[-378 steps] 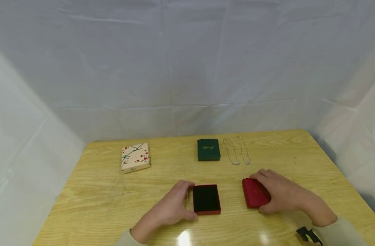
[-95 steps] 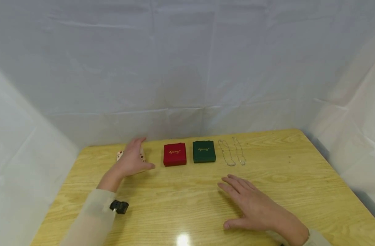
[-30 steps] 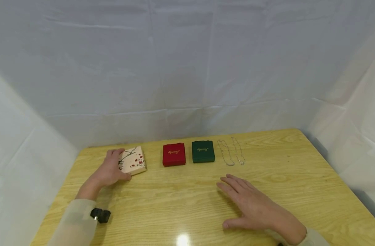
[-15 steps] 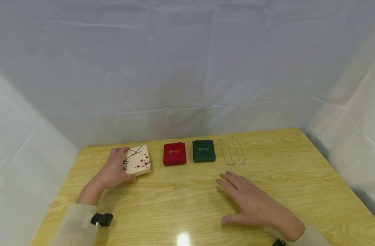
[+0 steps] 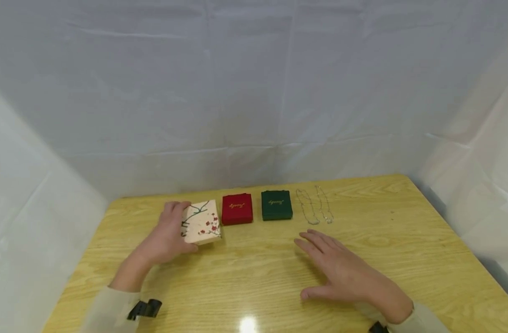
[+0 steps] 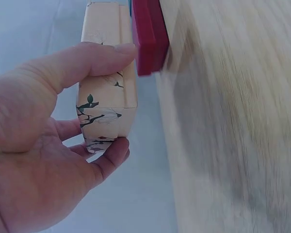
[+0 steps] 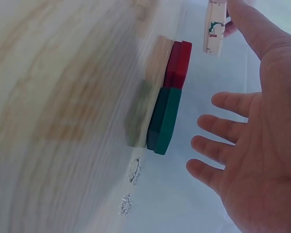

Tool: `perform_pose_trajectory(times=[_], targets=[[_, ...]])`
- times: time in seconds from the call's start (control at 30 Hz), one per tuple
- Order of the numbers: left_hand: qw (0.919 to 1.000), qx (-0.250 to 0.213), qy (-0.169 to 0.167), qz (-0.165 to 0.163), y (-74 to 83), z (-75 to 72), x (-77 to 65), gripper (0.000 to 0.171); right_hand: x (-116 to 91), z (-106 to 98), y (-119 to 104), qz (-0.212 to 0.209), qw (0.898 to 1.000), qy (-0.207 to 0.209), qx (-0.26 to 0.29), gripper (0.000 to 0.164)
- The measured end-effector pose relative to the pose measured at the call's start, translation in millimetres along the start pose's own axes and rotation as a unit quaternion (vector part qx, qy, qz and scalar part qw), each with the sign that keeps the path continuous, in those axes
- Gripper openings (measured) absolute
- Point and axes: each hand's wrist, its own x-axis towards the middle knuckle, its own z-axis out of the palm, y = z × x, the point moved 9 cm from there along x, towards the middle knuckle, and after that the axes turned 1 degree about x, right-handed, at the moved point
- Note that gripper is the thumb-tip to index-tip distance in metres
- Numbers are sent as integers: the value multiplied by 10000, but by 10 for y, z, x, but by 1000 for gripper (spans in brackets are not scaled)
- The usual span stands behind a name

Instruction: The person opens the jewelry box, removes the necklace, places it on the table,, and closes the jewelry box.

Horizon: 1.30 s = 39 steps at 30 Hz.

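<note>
My left hand [image 5: 164, 240] grips a cream jewelry box [image 5: 203, 224] with a printed red blossom branch, thumb on the near side and fingers round the far side. In the left wrist view the floral box [image 6: 102, 92] is raised off the tabletop, its lid seam showing. Just right of it sits a closed red jewelry box [image 5: 237, 209] with gold lettering. My right hand [image 5: 345, 273] hovers over the front right of the table, fingers spread and holding nothing; the right wrist view shows its bare palm [image 7: 266, 145].
A closed green jewelry box [image 5: 276, 205] stands right of the red one. Two thin silver chains, one ending in a bright cluster [image 5: 314, 222], lie beyond it. The wooden table [image 5: 245, 277] is bordered by white cloth [image 5: 254, 92] at back and sides.
Earlier the red box lay in two parts under both hands; now it is closed beside the green one. My left hand has since gripped the floral box, lifted it and carried it right.
</note>
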Motion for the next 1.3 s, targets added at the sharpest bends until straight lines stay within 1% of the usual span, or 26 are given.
perform_pose_trajectory(times=[0.17,0.37,0.47,0.7,0.93,1.07,1.3], targets=[[10000,35,-21,85,179,66,-55,111,10,-25,12,-13,10000,36,2,108],[9997,-39,-111,205,348,174,-99,112,36,-59,33,-40,9999,154,-23,109],[9995,-71,-188,245,417,258,-114,112,54,-70,46,-46,9998,193,48,109],[9991,-177,-357,136,577,451,-153,115,100,-84,46,-51,9994,228,253,109],[9986,-183,-464,176,781,622,-209,117,140,-78,38,-10,9996,152,231,110],[9981,-191,-548,229,879,730,-232,116,159,-75,28,-1,9997,126,215,111],[9961,-170,-734,463,1015,949,-260,115,196,-69,-10,-11,9995,111,289,112]])
